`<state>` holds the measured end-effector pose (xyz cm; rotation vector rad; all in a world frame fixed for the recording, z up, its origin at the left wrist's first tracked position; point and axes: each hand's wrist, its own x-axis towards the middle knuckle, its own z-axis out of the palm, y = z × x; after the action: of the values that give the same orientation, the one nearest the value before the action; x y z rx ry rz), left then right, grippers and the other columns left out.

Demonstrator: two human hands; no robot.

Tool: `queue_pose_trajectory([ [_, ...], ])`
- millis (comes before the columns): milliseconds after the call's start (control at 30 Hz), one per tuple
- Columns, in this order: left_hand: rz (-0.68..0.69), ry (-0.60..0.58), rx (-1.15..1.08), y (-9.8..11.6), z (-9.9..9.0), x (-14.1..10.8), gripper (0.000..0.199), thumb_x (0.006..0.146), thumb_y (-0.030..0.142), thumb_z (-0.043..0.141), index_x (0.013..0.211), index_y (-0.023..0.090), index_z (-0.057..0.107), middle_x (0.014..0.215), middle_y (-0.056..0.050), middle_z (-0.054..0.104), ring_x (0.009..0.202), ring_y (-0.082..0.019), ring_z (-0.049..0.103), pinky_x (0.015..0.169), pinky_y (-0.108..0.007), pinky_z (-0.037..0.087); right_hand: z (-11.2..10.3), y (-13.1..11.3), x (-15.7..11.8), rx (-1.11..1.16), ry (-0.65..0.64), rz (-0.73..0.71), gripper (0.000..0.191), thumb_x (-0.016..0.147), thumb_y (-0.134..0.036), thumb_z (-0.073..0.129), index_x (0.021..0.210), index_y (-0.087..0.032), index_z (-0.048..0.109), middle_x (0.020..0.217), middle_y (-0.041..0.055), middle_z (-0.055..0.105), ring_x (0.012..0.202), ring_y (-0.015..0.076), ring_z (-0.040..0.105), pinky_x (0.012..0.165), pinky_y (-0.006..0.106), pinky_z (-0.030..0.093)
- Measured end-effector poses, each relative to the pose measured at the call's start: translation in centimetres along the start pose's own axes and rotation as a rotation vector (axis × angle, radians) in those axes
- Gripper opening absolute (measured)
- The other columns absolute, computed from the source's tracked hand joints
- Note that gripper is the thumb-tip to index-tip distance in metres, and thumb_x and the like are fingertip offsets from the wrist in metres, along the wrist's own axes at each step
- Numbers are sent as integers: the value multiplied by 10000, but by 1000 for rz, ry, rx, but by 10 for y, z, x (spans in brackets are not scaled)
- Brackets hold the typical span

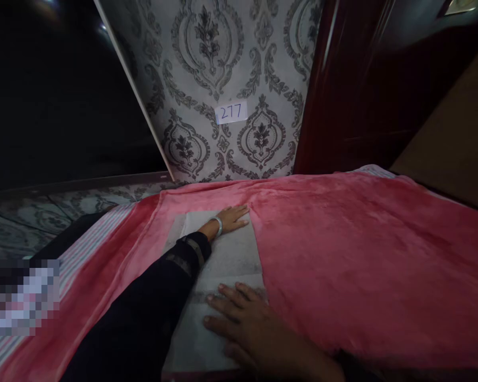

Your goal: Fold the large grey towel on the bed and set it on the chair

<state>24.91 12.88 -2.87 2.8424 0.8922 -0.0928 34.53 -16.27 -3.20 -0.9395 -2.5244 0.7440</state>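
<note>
A thin, whitish, slightly see-through sheet (231, 254) lies flat on a pink plush blanket (354, 254). My left hand (233, 216), with a silver bracelet at the wrist, rests palm down near the sheet's far right corner, its fingers stretched out. Closer to me, my right hand (250, 321) is spread over the sheet's near part, fingers apart and pointing left. Neither hand grips anything. My dark left sleeve covers part of the sheet's left side. Whether the sheet is paper or cloth I cannot tell.
A striped cloth (91, 239) shows under the blanket's left edge. Behind stands a patterned wall (231, 69) with a paper label (231, 112) reading 277. A large dark screen (63, 95) is at the left, a dark red glossy panel (350, 90) at the right.
</note>
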Motion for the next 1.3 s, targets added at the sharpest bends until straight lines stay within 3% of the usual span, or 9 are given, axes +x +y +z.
queue_pose_trajectory([
  [200,-107,26,99,-2,-5,11,604,1009,532,254,1557,296,350,1660,-36,268,1548,-284,164,1222,-590,141,0,0,0,28,-13,19,538,1055,-433,410,1578,-379,297,1675,-48,175,1549,224,64,1254,512,34],
  [367,-260,100,221,21,-15,3,634,996,522,308,1578,272,315,1660,-78,258,1551,-323,134,1214,-647,21,7,4,1,-64,-18,38,516,1051,-425,416,1560,-382,344,1671,-35,189,1544,243,103,1246,538,78],
  [467,-162,92,208,39,-19,-26,652,994,547,304,1578,256,311,1663,-88,246,1546,-311,164,1221,-630,43,10,5,1,-127,-33,49,510,1052,-424,411,1555,-361,365,1667,-16,200,1544,250,102,1240,547,109],
  [600,32,13,140,45,-8,-92,681,988,600,302,1582,266,282,1658,-96,264,1537,-286,206,1222,-605,67,15,8,1,-173,-15,30,511,1048,-387,420,1555,-342,373,1662,5,216,1543,260,110,1235,566,124],
  [700,-11,30,113,27,4,-133,704,973,618,351,1584,278,268,1674,-110,207,1546,-306,166,1212,-623,79,19,11,0,-195,-3,8,521,1042,-368,435,1557,-353,363,1662,5,212,1542,265,119,1232,574,142],
  [767,-107,49,89,10,8,-144,681,987,591,333,1586,272,266,1681,-116,168,1551,-312,136,1207,-622,112,22,13,0,-210,-7,0,522,1042,-372,436,1558,-361,358,1662,3,213,1541,268,124,1229,572,165],
  [1033,-359,53,27,-36,1,-112,671,994,585,302,1587,274,264,1684,-80,184,1550,-263,157,1240,-507,104,22,13,-2,-263,6,23,533,1053,-393,416,1574,-388,300,1661,2,222,1540,264,133,1230,566,175],
  [1167,-490,72,25,-38,-5,-104,699,994,581,267,1591,219,261,1672,-132,204,1546,-312,161,1226,-588,71,19,12,0,-269,-29,43,518,1063,-444,372,1573,-385,305,1665,-1,207,1544,254,114,1229,571,161],
  [1300,-634,75,40,-23,-17,-110,763,974,608,299,1591,161,256,1668,-184,164,1547,-374,103,1195,-677,10,22,13,0,-280,-12,38,511,1064,-447,362,1569,-384,314,1664,-4,208,1543,251,116,1227,573,160],
])
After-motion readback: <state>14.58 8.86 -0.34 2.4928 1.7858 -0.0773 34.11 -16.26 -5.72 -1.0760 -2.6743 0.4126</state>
